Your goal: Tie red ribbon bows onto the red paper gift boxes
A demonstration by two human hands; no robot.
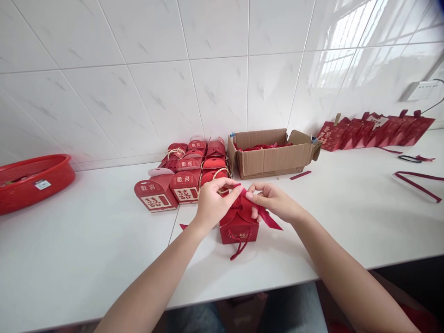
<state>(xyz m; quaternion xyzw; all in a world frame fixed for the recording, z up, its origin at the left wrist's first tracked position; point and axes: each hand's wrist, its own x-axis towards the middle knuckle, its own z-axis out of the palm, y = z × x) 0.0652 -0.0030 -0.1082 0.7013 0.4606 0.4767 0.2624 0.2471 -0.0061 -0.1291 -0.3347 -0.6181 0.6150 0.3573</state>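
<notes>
A small red gift box [239,230] stands on the white table in front of me, with a twisted cord handle [239,252] hanging down its front. Above its folded top, a red ribbon [269,219] is pinched in both hands. My left hand [215,199] grips it between thumb and forefinger on the left side. From the right, my right hand [272,201] holds the ribbon with thumb and fingers closed. One ribbon tail slants down to the right; another tip [183,226] shows left of the box. My fingers partly hide the box top.
Several red boxes with Chinese lettering [187,187] stand grouped behind my left hand. Behind is an open cardboard box [275,162] holding red items. A red plastic basket [38,180] sits far left; red bags [374,132] and loose ribbon [418,185] lie right.
</notes>
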